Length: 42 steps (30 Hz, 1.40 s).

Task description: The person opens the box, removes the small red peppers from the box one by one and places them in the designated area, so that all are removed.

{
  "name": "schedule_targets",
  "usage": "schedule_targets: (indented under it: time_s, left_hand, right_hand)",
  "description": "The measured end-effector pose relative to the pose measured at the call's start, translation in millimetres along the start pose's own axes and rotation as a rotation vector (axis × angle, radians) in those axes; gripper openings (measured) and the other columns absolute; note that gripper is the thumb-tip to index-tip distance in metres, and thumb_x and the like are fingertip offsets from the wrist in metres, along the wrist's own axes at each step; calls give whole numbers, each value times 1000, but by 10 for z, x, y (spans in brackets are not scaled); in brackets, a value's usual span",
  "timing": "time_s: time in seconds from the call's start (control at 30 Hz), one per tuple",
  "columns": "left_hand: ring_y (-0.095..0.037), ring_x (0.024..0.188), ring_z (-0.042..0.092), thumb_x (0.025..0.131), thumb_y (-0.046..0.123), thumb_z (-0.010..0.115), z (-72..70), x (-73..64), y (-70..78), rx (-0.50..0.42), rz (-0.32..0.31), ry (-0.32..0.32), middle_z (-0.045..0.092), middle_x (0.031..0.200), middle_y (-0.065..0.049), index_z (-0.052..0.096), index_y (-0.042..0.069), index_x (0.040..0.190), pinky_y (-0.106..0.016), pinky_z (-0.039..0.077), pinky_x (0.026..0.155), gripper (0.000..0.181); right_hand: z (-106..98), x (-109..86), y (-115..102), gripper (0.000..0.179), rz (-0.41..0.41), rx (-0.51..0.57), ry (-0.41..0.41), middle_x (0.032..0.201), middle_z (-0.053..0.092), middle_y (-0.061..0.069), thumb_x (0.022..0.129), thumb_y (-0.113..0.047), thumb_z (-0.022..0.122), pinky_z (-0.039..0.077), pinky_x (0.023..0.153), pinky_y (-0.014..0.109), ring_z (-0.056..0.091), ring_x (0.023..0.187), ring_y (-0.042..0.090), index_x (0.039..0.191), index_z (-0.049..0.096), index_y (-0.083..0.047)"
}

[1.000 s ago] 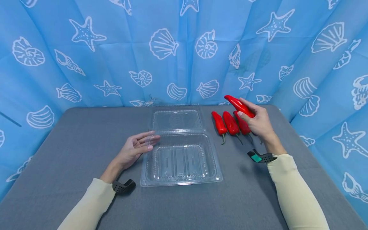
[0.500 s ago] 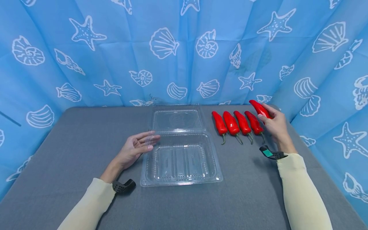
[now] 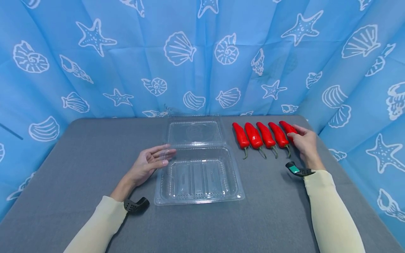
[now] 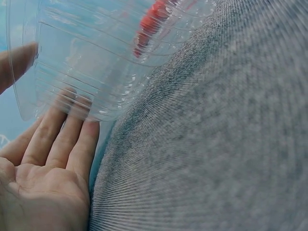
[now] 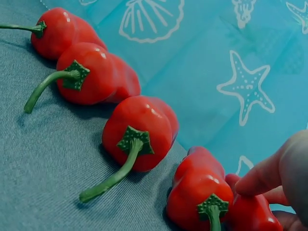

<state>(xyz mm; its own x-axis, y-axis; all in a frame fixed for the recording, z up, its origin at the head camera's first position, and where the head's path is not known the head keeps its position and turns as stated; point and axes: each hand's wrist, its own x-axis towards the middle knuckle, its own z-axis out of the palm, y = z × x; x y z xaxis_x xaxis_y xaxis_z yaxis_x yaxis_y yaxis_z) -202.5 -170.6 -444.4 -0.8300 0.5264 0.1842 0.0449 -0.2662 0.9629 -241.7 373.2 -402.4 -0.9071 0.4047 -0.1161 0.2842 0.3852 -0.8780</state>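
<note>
At the right end of a row, a red pepper (image 3: 287,128) lies on the table, with my right hand (image 3: 305,144) pinching it between thumb and fingers. The right wrist view shows that pepper (image 5: 252,214) close beside its neighbour (image 5: 199,190), partly covered by the fingers. Several more red peppers (image 3: 253,135) lie side by side to the left, green stems toward me. My left hand (image 3: 147,163) stays at the left edge of a clear plastic container (image 3: 199,202), fingers fairly straight at its rim. Through its clear wall (image 4: 96,62), those fingers show partly.
The container's hinged lid (image 3: 194,131) lies folded back behind its tray. A grey cloth covers the table (image 3: 202,228). A blue curtain (image 3: 133,52) with white shells and starfish hangs right behind the far edge. Each wrist wears a black camera band (image 3: 136,205).
My right hand has carried the pepper to the right and lowered it to the table at the row's right end. The left hand and container have not moved.
</note>
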Motion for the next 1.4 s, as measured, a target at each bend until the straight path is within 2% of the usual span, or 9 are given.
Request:
schedule_targets:
  time_s: [0.2, 0.57, 1.13, 1.4]
  left_hand:
    - [-26, 131, 57, 93, -4, 64, -7, 17, -10, -10, 7, -4, 57, 142, -22, 27, -17, 150, -34, 47, 108, 69]
    - [-26, 130, 57, 92, -5, 65, -4, 24, 3, -12, 0, 6, 57, 142, -22, 27, -17, 150, -37, 46, 108, 70]
    - [-28, 130, 58, 92, -6, 66, 2, 20, -2, -31, 10, -5, 58, 141, -21, 27, -19, 149, -38, 45, 109, 70]
    - [-29, 130, 57, 91, -7, 65, -3, 10, -8, -38, 18, -6, 58, 141, -22, 28, -19, 148, -38, 44, 110, 69]
  right_hand:
    - [11, -7, -3, 58, 19, -29, 12, 162, 29, 20, 103, -21, 51, 38, 115, 50, 31, 142, 39, 157, 35, -6]
    - [35, -6, 14, 60, -4, -88, 15, 161, 31, 22, 102, -22, 52, 43, 111, 50, 31, 141, 40, 157, 36, -6]
    - [12, -42, 4, 61, 15, -70, 16, 162, 28, 23, 102, -22, 50, 36, 115, 54, 29, 144, 41, 157, 33, -3]
    - [19, -34, -3, 61, 19, -71, 18, 162, 28, 22, 103, -24, 49, 37, 115, 54, 29, 145, 41, 158, 32, -3]
